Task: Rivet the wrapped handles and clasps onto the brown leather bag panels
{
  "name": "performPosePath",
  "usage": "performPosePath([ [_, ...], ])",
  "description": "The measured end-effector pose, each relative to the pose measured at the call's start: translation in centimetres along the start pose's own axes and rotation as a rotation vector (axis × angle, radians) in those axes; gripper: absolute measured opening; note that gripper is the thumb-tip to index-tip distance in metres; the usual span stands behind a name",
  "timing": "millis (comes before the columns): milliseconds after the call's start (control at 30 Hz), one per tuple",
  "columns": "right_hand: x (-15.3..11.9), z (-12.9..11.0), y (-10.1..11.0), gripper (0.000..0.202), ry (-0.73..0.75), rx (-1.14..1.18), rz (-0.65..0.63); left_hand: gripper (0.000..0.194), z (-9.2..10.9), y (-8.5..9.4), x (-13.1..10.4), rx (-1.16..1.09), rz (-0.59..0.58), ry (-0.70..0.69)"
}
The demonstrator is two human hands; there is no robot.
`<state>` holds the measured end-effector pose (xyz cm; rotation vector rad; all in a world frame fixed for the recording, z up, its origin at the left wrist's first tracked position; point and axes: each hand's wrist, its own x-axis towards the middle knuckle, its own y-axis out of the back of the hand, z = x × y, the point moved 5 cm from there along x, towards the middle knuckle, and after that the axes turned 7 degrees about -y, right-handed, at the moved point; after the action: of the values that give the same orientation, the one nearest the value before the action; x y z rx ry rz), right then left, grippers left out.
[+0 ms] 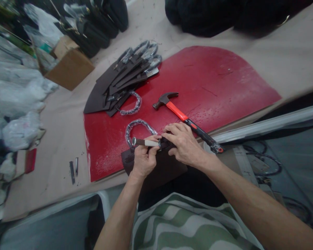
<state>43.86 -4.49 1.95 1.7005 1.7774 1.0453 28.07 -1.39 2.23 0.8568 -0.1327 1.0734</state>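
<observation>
My left hand (pixel 145 160) is closed around a short hand punch (pixel 143 142) with a brown and white shaft; its far end meets a dark leather bag panel (pixel 172 166). That panel lies over the front edge of the red board, and a loop handle (pixel 135 124) wrapped in clear plastic rises from it. Fingers of my right hand (pixel 184 144) are bent and pressed on the panel's upper edge, close to the punch's end. Beyond my right hand, a claw hammer (pixel 184 118) with a red and black handle lies on the board.
The red board (pixel 211 73) rests on a paper-covered table (pixel 59 139). Several dark panels (pixel 120 80) with wrapped handles are stacked on it. A cardboard box (pixel 70 67), black bags (pixel 104 24), plastic wrapping (pixel 13 90) and two small metal rods (pixel 72 172) lie around.
</observation>
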Motion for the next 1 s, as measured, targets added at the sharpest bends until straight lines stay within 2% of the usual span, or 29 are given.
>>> performPosePath([
  [467,-0.2,0.0,0.0,0.049,0.004,0.009,0.012,0.012,0.9,-0.8,-0.5,0.159,0.101,-0.074],
  [767,-0.2,-0.2,0.0,0.048,0.04,-0.02,0.009,0.018,0.9,-1.6,-1.0,0.23,0.118,-0.131],
  [833,-0.3,-0.3,0.5,0.044,0.054,-0.039,0.009,0.019,1.0,-1.7,-1.0,0.232,0.123,-0.14],
  [900,-0.5,-0.3,1.8,0.033,0.03,-0.082,0.082,0.018,1.1,-1.9,-1.0,0.219,0.119,-0.151],
  [1000,-0.9,0.8,4.3,0.024,-0.149,-0.234,0.216,0.014,1.1,-2.0,-1.0,0.193,0.125,-0.17],
])
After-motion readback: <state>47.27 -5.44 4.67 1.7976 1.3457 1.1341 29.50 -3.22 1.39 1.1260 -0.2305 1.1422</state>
